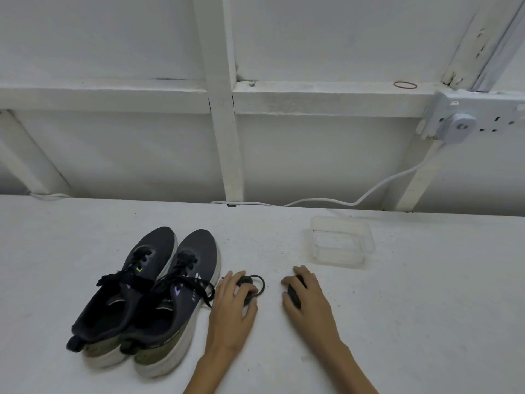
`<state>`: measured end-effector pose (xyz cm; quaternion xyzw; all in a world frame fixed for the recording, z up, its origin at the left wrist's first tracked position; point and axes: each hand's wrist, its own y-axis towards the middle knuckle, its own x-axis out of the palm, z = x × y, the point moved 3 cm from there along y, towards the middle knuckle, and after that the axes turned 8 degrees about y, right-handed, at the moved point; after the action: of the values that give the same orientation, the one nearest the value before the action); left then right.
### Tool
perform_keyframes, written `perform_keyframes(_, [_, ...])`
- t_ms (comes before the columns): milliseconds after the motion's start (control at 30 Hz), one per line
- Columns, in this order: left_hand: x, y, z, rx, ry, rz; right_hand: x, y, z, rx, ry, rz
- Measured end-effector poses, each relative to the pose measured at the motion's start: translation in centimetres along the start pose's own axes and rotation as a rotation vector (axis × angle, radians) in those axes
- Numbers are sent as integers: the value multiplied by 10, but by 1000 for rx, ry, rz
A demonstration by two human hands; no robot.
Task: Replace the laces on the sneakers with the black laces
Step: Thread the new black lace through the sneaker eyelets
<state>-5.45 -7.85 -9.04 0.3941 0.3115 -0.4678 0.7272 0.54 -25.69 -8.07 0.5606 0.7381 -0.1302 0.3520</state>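
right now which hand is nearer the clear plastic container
Right. The right hand lies just short of the clear container, on the person's side; the left hand is farther left, beside the sneakers. Each grips a black lace bundle.

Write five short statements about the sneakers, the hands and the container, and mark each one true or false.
1. The sneakers stand side by side, left of both hands. True.
2. The left hand holds a coiled black lace on the table. True.
3. The right hand is inside the clear container. False: it is on the table in front of the container, holding a second black lace.
4. The sneakers have no laces. False: dark laces are threaded through both.
5. A white cable hangs from the wall plug. True.
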Motion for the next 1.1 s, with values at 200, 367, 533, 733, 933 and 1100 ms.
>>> perform_keyframes(200, [-10, -9, 6, 54, 3, 7, 2, -8, 2, -37, -39, -39])
perform_keyframes(367, [-6, 3, 13, 44, 85, 11, 0, -9, 0, -34, -25, -49])
perform_keyframes(533, [6, 6, 10, 69, 223, -91, 0, -9, -2, -27, -28, -38])
perform_keyframes(733, [2, -10, 11, 92, 237, -95, 4, -16, 3, 11, -56, -85])
perform_keyframes(933, [-3, -11, 15, 98, 202, -73, 2, -18, 2, -2, -27, -59])
perform_keyframes(1100, [-18, -21, 23, 154, 95, -41, -18, -16, -12, -99, 144, 100])
